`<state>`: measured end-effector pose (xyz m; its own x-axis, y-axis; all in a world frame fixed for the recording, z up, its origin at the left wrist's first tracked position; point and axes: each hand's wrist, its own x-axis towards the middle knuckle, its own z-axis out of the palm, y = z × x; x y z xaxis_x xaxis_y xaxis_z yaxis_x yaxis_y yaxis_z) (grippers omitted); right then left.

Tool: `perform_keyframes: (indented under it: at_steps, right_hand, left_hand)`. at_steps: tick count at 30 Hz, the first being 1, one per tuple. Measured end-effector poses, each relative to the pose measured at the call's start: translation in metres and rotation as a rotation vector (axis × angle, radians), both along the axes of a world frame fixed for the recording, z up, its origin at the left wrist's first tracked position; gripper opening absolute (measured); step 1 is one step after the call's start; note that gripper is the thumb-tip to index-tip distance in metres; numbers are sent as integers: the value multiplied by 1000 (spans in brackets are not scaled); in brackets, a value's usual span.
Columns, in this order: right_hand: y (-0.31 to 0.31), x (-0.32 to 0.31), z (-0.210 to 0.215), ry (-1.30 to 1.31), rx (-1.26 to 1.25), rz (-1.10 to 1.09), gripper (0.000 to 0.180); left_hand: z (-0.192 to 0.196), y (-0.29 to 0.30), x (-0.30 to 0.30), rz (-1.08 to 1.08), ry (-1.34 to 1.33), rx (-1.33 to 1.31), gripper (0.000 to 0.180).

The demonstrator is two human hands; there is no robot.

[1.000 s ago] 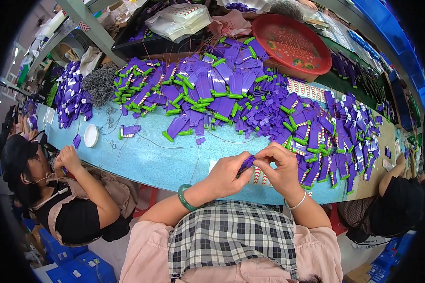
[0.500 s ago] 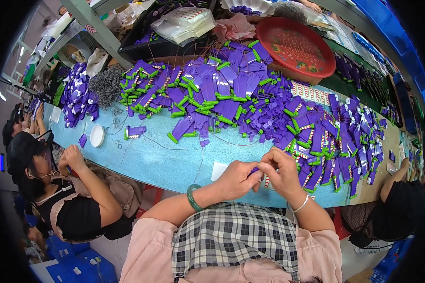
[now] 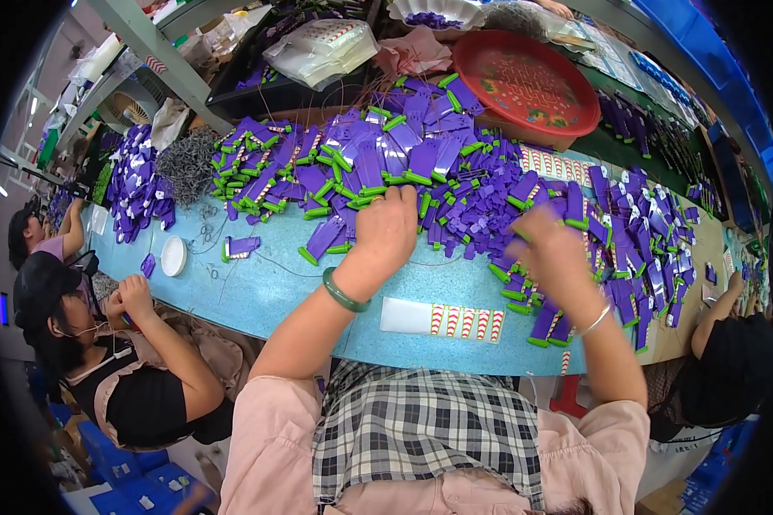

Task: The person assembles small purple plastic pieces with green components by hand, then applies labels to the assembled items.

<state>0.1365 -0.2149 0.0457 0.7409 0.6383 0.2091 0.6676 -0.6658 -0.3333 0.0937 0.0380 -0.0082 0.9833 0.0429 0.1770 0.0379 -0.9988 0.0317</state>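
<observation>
My left hand (image 3: 385,233), with a green bangle on its wrist, reaches to the near side of a heap of flat purple plastic pieces with green ends (image 3: 421,159). Its fingers are bent together at the green ends, and the tips are hidden, so what they hold cannot be made out. Over the right part of the heap, beside small loose purple parts (image 3: 481,206), my right hand (image 3: 554,257) is smeared by motion. A sticker sheet (image 3: 442,320) with red-and-white chevron strips lies on the blue table (image 3: 309,305) between my forearms.
A red basin (image 3: 528,86) stands behind the heap, with more chevron stickers (image 3: 554,166) before it. To the left are a white bowl (image 3: 173,256), a grey wire tangle (image 3: 187,167) and one separate purple piece (image 3: 241,247). Co-workers sit at left (image 3: 159,343) and right (image 3: 726,360).
My hands were together over the table's near edge with a small purple part between them. They have parted and moved forward, left and right, to the heap. The sticker sheet now shows.
</observation>
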Motion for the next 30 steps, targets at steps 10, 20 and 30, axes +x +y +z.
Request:
perform_keyframes:
  at_steps: [10,20,30]
  right_hand:
    - [52,-87,-67,135,107,154,13]
    - [43,-75,-62,562,420,131,12]
    - [51,-83,-41,694,744,124,16]
  left_hand:
    - [33,-25,-104,-124,7,-1682,17]
    - [-17,-30,-110,-39,413,-1571,8]
    - [14,-32,-103,-31,309,-1960,20]
